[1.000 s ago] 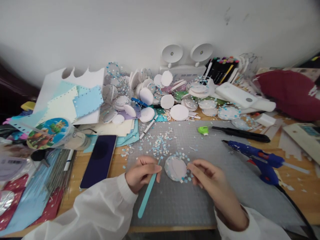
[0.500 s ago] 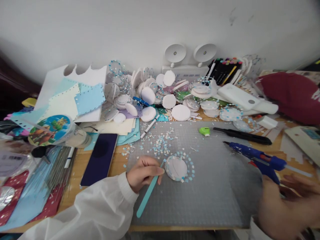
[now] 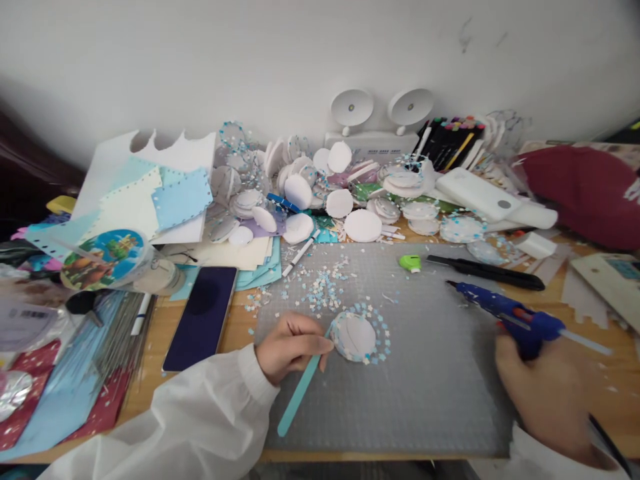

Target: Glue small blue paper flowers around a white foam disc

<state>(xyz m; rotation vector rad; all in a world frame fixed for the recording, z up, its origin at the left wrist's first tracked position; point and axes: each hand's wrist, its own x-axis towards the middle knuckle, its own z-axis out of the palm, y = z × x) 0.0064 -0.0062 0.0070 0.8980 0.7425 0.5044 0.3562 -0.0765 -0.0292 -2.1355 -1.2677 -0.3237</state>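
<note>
My left hand [image 3: 299,345] pinches teal tweezers [image 3: 297,404], their wide end pointing toward the table's front edge. Its fingertips are at the left rim of a white round disc [image 3: 354,335] lying on the grey cutting mat [image 3: 420,393]. Rings of wire with small blue and white flowers circle that disc. Over on the right, my right hand [image 3: 550,393] is closed round the handle of a blue hot glue gun [image 3: 510,312], whose nozzle points left and whose glue stick sticks out behind. Loose paper flowers [image 3: 323,287] lie scattered above the disc.
Behind the mat are piled white discs [image 3: 363,225] and a two-headed lamp [image 3: 370,143]. A black utility knife [image 3: 485,272] and a green cutter [image 3: 411,263] lie at the mat's upper right. A phone [image 3: 201,320], lidded cup [image 3: 107,260] and wires [image 3: 123,333] are on the left.
My right hand has moved left and closed on the glue gun's handle, and the gun has shifted slightly. The left hand keeps its hold on the tweezers, nearly still.
</note>
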